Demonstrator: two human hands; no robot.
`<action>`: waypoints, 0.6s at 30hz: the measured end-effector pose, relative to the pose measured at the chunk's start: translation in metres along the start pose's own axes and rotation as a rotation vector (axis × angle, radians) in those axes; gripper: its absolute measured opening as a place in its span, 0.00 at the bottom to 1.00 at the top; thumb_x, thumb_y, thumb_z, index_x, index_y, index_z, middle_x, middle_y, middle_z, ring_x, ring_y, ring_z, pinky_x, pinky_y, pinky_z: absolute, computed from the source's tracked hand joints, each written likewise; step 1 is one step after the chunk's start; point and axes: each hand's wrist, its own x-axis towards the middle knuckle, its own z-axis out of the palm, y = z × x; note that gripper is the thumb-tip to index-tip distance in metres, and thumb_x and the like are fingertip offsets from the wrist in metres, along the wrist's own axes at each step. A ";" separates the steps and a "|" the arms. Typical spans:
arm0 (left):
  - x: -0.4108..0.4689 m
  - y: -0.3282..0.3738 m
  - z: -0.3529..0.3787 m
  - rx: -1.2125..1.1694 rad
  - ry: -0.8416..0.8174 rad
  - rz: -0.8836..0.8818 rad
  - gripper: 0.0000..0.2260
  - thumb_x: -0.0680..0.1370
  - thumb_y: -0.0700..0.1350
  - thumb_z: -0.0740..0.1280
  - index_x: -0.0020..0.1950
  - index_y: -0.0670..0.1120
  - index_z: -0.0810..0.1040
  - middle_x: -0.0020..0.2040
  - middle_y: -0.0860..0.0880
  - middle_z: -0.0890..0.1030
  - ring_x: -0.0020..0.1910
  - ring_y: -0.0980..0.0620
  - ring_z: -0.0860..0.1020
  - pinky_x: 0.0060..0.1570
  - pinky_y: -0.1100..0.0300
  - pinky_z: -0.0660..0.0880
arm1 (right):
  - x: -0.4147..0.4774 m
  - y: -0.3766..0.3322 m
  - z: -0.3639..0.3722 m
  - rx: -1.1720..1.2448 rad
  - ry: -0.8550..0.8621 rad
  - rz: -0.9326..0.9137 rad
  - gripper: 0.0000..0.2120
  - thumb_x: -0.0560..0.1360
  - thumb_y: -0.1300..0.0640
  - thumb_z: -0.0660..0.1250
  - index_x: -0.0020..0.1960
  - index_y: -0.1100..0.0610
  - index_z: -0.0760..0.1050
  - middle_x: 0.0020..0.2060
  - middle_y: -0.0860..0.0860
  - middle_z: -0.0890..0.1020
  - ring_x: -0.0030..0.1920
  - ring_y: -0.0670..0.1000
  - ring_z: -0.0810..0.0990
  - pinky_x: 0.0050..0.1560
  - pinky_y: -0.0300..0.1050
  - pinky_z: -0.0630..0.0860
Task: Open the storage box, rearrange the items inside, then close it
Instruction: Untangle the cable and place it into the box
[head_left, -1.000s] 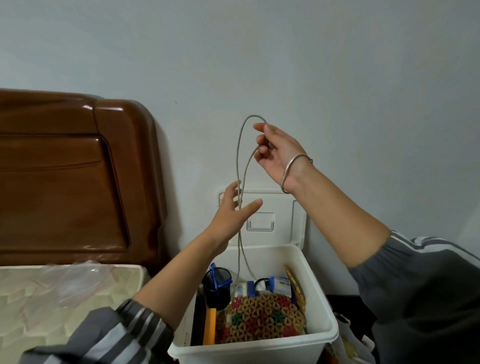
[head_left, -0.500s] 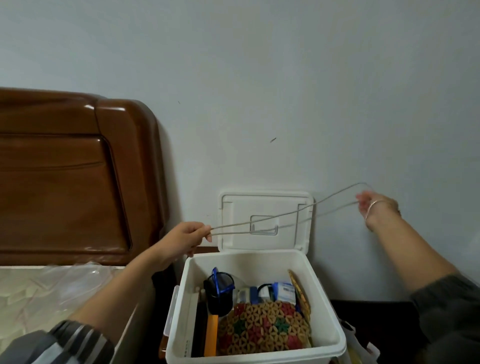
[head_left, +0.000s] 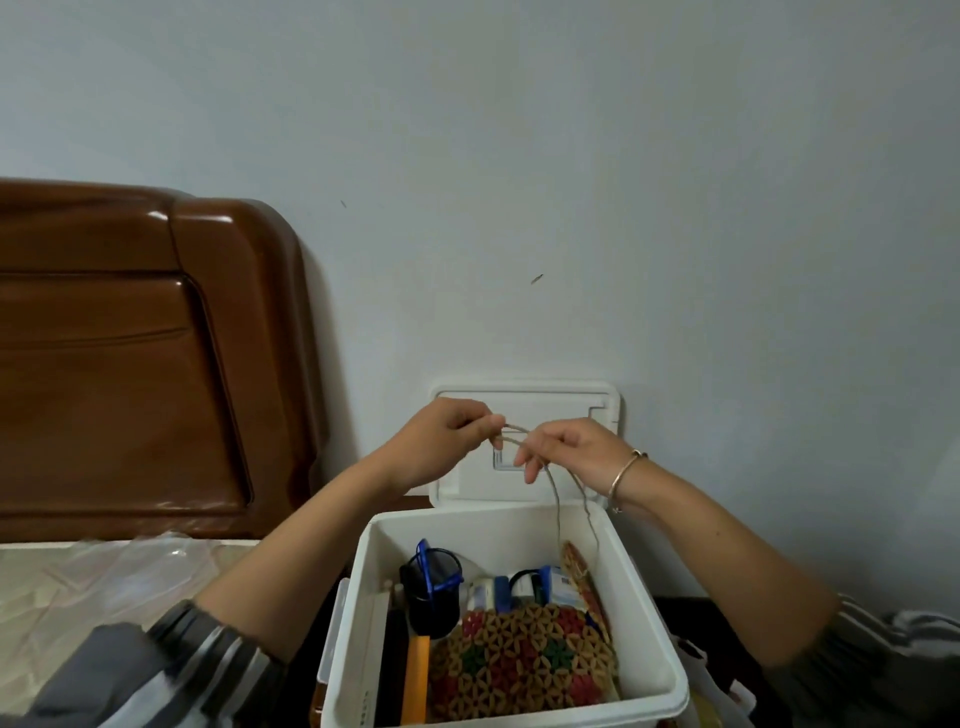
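Observation:
The white storage box (head_left: 644, 613) stands open below my hands, its lid (head_left: 550, 410) propped upright against the wall. Above it my left hand (head_left: 441, 441) and my right hand (head_left: 571, 452) are close together, both pinching a thin grey cord (head_left: 558, 499). The cord bridges the two hands and its loose ends hang down into the box at the right. Inside the box lie a patterned beaded mat (head_left: 524, 660), a black mesh cup (head_left: 431, 587) with a blue piece, an orange tool handle (head_left: 417, 675) and small blue-and-white packets (head_left: 524, 584).
A brown wooden headboard (head_left: 130, 353) fills the left, with a mattress under clear plastic (head_left: 93, 582) beneath it. The pale wall (head_left: 623, 208) is right behind the box. A white bag (head_left: 711, 691) sits at the box's right.
My hands, spread wide apart with the cord stretched between them half a second ago, have come together over the box. The cord is folded and its ends now dangle into the box.

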 end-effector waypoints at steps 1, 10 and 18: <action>-0.003 -0.004 -0.002 -0.007 -0.013 -0.017 0.14 0.81 0.51 0.63 0.38 0.50 0.81 0.28 0.55 0.68 0.27 0.55 0.64 0.31 0.63 0.65 | -0.002 0.004 -0.001 0.029 0.025 0.007 0.14 0.80 0.52 0.59 0.43 0.50 0.82 0.37 0.49 0.85 0.44 0.43 0.83 0.50 0.28 0.72; -0.016 -0.031 -0.013 -0.080 -0.010 -0.178 0.14 0.81 0.49 0.63 0.44 0.42 0.83 0.26 0.55 0.69 0.24 0.58 0.63 0.26 0.66 0.62 | -0.004 0.038 -0.002 0.145 -0.055 0.132 0.15 0.80 0.50 0.59 0.46 0.51 0.82 0.25 0.46 0.71 0.24 0.45 0.69 0.39 0.39 0.78; -0.017 -0.082 -0.071 0.320 0.418 -0.243 0.16 0.82 0.47 0.61 0.35 0.49 0.76 0.29 0.50 0.74 0.28 0.52 0.70 0.28 0.59 0.64 | -0.008 0.052 -0.041 -0.132 0.122 0.185 0.13 0.79 0.54 0.62 0.40 0.50 0.83 0.24 0.42 0.71 0.27 0.44 0.65 0.29 0.33 0.66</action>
